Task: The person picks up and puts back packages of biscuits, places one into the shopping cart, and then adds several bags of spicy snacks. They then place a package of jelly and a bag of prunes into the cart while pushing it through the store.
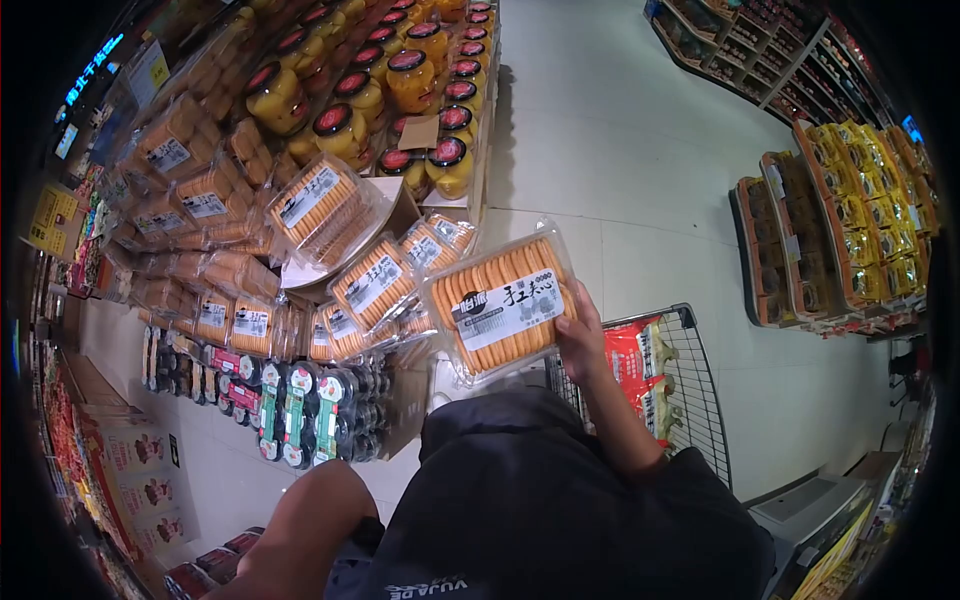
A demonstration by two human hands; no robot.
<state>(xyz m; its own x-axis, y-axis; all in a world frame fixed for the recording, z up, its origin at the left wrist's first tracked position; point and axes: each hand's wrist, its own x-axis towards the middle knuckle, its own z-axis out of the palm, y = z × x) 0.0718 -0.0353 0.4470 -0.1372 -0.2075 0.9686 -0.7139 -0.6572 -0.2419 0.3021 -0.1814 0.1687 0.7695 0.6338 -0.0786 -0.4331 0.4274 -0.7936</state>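
Note:
My right hand grips the right edge of a clear plastic pack of biscuits, thumb on the front. The pack has a white label with black writing and faces up at the camera. Just behind and left of it, more biscuit packs lie tilted on a display. Another pack rests higher on the pile. My left hand is not in view; a bare limb at the lower left shows no hand.
A shopping cart with red packages stands at my right. Jars with black lids fill the display ahead. Shrink-wrapped cans stand low at left. Yellow packages fill a rack at right.

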